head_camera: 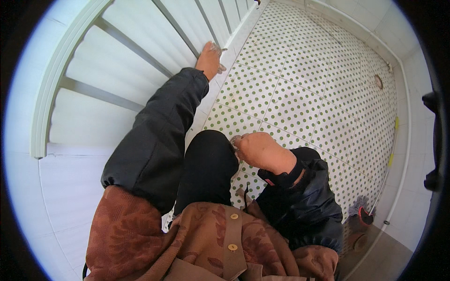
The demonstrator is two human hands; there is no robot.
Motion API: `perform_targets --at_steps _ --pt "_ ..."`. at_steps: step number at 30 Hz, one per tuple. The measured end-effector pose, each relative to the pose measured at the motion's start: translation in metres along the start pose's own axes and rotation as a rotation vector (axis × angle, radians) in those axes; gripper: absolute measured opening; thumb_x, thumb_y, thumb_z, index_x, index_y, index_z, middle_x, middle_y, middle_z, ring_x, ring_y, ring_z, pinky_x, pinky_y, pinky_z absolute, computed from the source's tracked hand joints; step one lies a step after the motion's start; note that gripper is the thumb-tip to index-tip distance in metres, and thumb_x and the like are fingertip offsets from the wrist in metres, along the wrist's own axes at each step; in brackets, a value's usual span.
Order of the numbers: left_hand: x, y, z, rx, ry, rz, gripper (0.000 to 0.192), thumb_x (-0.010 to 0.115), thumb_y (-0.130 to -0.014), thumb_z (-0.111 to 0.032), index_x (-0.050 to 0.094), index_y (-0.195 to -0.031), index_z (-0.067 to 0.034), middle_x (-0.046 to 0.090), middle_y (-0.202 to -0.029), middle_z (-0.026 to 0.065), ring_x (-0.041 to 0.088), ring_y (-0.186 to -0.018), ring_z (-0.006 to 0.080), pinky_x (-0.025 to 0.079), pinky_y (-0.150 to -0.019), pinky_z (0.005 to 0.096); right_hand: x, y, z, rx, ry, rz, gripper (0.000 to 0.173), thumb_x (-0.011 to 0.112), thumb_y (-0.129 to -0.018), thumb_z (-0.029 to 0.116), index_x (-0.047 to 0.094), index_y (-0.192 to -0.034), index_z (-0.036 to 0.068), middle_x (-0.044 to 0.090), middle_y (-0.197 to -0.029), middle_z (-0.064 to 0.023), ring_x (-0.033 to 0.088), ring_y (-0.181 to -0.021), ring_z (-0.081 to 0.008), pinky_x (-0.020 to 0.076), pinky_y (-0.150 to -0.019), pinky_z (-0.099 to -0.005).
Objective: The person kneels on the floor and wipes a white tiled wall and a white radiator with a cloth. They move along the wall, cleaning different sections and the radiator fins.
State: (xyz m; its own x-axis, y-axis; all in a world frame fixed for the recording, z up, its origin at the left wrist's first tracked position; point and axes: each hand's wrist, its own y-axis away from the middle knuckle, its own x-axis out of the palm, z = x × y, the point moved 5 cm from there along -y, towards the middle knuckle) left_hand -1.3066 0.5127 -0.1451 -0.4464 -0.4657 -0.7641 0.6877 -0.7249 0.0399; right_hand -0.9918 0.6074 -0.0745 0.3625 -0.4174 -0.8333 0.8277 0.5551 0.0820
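My left hand [208, 62] reaches forward to the lower edge of a white slatted panel [130, 45] and grips a silvery wad [221, 68] that looks like a wire scouring pad. Most of the wad is hidden under the fingers. Close to my bent knee [209, 165], my right hand [265, 151] is closed around a small greyish crumpled thing [235, 141]. What this is cannot be made out. Black sleeve covers [158, 133] come down to both wrists.
The floor [299, 91] has white tiles with green dots. A pale sill [211, 95] runs along the panel's foot. At the right are a round floor drain [378, 82], a white pipe [407, 105] along the wall and a grey mop head [359, 207].
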Motion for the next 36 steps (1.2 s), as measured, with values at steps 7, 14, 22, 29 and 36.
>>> perform_targets --at_steps 7,14,22,29,36 --pt "-0.064 0.014 0.043 -0.078 -0.107 -0.118 0.043 0.05 -0.098 -0.029 0.064 -0.133 -0.007 0.061 -0.137 0.0073 0.05 -0.135 0.0219 0.007 -0.124 0.0475 -0.001 0.023 0.018 0.007 0.019 -0.006 0.019 0.067 -0.087 0.02 0.064 -0.092 0.002 0.067 -0.078 -0.0185 0.067 -0.078 -0.0403 0.0539 -0.067 -0.0483" --pt "-0.01 0.034 -0.002 0.028 0.106 -0.163 0.047 0.048 -0.098 -0.024 0.055 -0.14 -0.005 0.065 -0.13 0.007 0.056 -0.128 0.0204 0.013 -0.123 0.0455 0.006 0.048 0.028 0.053 0.01 0.015 0.021 0.068 -0.087 0.023 0.064 -0.088 0.002 0.066 -0.082 -0.016 0.067 -0.079 -0.0369 0.054 -0.069 -0.0467" --pt "0.061 -0.017 -0.037 0.004 0.117 -0.223 0.04 0.047 -0.097 -0.023 0.058 -0.129 -0.001 0.067 -0.124 0.0138 0.065 -0.114 0.023 0.019 -0.122 0.0471 -0.007 0.064 0.019 0.015 0.003 -0.074 0.015 0.065 -0.08 0.012 0.065 -0.089 0.001 0.066 -0.082 -0.0141 0.068 -0.079 -0.0315 0.0553 -0.066 -0.0413" --pt "0.064 -0.069 -0.031 -0.051 0.081 -0.21 0.038 0.045 -0.098 -0.023 0.06 -0.126 -0.002 0.066 -0.129 0.0134 0.065 -0.115 0.0236 0.018 -0.121 0.0456 -0.022 0.064 0.018 -0.03 -0.02 -0.152 0.014 0.063 -0.077 0.009 0.066 -0.088 0.0 0.066 -0.081 -0.0129 0.068 -0.079 -0.0281 0.0549 -0.066 -0.0377" --pt "0.051 -0.043 -0.042 -0.075 0.123 0.048 0.037 0.045 -0.097 -0.022 0.063 -0.122 -0.002 0.07 -0.12 0.0138 0.065 -0.114 0.0242 0.022 -0.118 0.0443 -0.016 0.056 0.018 -0.004 0.001 -0.118 0.015 0.065 -0.081 0.013 0.065 -0.089 0.001 0.066 -0.082 -0.0139 0.068 -0.078 -0.0315 0.0548 -0.066 -0.0405"
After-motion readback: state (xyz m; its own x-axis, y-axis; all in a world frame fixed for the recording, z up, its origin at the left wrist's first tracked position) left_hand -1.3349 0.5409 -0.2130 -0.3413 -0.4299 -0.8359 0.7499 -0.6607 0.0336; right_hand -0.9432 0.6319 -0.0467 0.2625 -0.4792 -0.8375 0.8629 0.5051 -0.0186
